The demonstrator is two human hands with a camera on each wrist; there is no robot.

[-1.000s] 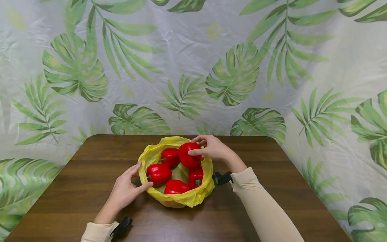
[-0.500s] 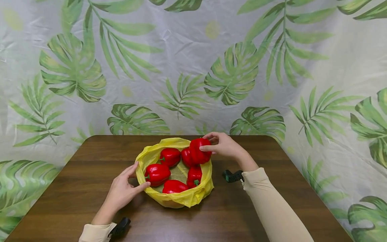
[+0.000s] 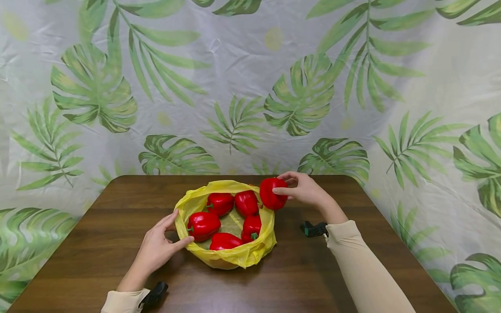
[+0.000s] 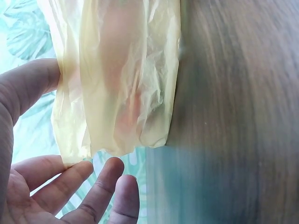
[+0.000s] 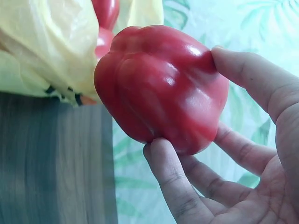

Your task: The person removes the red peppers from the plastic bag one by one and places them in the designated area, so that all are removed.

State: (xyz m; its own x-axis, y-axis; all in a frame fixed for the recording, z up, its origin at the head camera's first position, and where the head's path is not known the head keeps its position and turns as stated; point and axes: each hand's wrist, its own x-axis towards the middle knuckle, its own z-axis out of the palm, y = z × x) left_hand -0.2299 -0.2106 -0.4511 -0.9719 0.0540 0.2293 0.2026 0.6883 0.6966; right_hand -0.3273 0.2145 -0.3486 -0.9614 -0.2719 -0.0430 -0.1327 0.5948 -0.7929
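Note:
A glossy red bell pepper (image 3: 273, 194) is pinched between the thumb and fingers of my right hand (image 3: 307, 189), just over the right rim of the yellow plastic bag (image 3: 261, 251). The right wrist view shows this bell pepper (image 5: 161, 88) from close by, thumb on one side and fingers on the other. Several more bell peppers (image 3: 204, 225) lie inside the bag, whose mouth is rolled wide. My left hand (image 3: 156, 245) rests against the bag's left rim, thumb and index finger spread apart. In the left wrist view its fingertips touch the translucent bag wall (image 4: 121, 79).
The bag stands on a dark brown wooden table (image 3: 332, 265). Behind the table hangs a leaf-patterned cloth (image 3: 242, 87). A black wrist device (image 3: 313, 229) sits at the right cuff, another device (image 3: 155, 293) at the left.
My right hand has carried the bell pepper rightward from over the bag to its right rim, uncovering another pepper beneath. The left hand has stayed at the rim.

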